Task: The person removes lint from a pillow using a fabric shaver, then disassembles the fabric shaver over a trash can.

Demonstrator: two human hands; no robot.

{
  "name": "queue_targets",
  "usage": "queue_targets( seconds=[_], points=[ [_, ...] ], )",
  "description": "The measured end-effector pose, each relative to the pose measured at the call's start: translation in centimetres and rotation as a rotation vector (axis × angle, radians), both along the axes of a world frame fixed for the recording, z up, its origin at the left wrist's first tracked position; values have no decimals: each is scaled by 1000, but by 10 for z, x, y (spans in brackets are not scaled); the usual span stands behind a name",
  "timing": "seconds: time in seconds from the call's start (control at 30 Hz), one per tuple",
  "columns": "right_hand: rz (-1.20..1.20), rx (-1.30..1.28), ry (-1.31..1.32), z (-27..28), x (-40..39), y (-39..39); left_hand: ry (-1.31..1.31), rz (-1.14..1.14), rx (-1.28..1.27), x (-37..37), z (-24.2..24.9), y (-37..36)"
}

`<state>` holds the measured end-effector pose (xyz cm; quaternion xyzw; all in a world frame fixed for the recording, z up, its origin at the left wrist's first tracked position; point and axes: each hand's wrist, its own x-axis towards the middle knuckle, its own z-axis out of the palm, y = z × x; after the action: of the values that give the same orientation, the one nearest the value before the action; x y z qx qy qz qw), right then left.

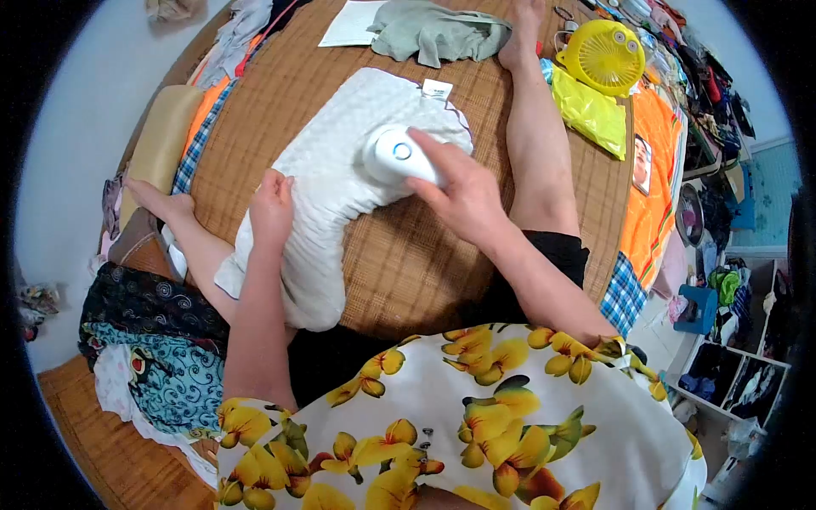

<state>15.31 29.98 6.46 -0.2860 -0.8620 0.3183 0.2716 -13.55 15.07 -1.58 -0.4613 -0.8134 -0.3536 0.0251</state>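
Observation:
A white textured cloth item lies bent across the woven mat between my legs, with a small label at its upper right. My right hand is closed round a white rounded device with a ring-shaped button, held against the right part of the cloth item. At the cloth's left edge my left hand has its fingers pinched together on the white material.
Beyond the cloth lie a grey-green garment and a white sheet. A yellow fan and a yellow packet are at the upper right, near a phone on orange fabric. Patterned clothes lie at left.

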Motion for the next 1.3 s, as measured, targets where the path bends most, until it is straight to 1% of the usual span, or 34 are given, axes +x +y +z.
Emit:
queue_targets(
  seconds=[0.07, 0.1, 0.13, 0.2, 0.23, 0.27, 0.3, 0.37, 0.4, 0.47, 0.5, 0.53, 0.6, 0.63, 0.67, 0.7, 0.73, 0.8, 0.87, 0.9, 0.93, 1.0, 1.03, 1.1, 1.13, 1.2, 1.27, 1.3],
  points=[
    [-83, 105, -19, -27, 2, 21, -107, 41, -33, -3, 9, -3],
    [-242, 100, -107, -28, 8, 39, -102, 48, -37, -6, 8, -4],
    [-325, 94, 35, -43, 16, 68, -104, 31, -36, -10, 3, -4],
    [-384, 24, 181, -8, 30, 81, -116, 20, -41, -7, -2, -4],
    [-411, -7, 257, 10, 37, 87, -168, 14, -59, -2, -1, -2],
    [-411, -13, 253, 22, 35, 74, -217, 7, -77, 3, 1, 0],
    [-349, 31, 206, 34, 29, 55, -210, -7, -64, 12, 4, 1],
    [-284, 6, 236, -15, 16, 40, -187, 3, -78, 11, -5, 1],
    [-188, 69, 106, -24, 13, 24, -162, 14, -88, 10, -8, 1],
    [-31, -41, -145, -19, 11, 9, -180, 11, -114, 13, 0, 1],
    [-95, 114, -15, -38, 13, 19, -207, 13, -134, 14, 4, -1],
    [-234, 126, -108, -41, 19, 35, -201, 17, -140, 16, 5, -2],
    [-412, 175, 185, -65, 28, 84, -150, 38, -202, 26, 6, 0],
    [-404, 152, 208, -30, 32, 80, -132, 33, -132, 29, -3, 0],
    [-387, 124, 234, 5, 33, 75, -130, 49, -129, 33, -5, 0],
    [-418, -15, 234, -10, 29, 78, -76, 41, -94, 38, -6, 0],
    [-404, -22, 233, -13, 19, 66, -23, 25, -62, 42, -6, -2],
    [-220, 28, 33, -18, 4, 35, -21, 9, -48, 52, -6, -2],
    [46, 1, -103, -6, -3, 12, -29, 52, -99, 59, -4, -6],
    [15, 29, -195, -16, -3, 17, -24, 59, -107, 59, -4, -7],
    [-100, 153, -214, -31, -2, 33, -23, 53, -88, 61, -6, -7],
    [-320, 148, -45, -35, 8, 72, -29, 61, -60, 59, -5, -12],
    [-317, 156, -53, -23, 8, 77, -16, 42, -48, 60, -5, -11],
    [-403, 189, 115, 1, 14, 89, -10, 23, -60, 61, -5, -8],
    [-410, 195, 115, 1, 12, 82, -11, 16, -54, 59, -5, -5],
    [-254, 202, 129, -10, 0, 42, 17, 12, -45, 59, -7, -5],
    [-11, 68, -60, -1, 0, -9, -10, 5, -30, 59, -8, -7],
    [-7, 66, -58, -6, 2, -8, -36, 2, -9, 58, -8, -7]
  ],
)
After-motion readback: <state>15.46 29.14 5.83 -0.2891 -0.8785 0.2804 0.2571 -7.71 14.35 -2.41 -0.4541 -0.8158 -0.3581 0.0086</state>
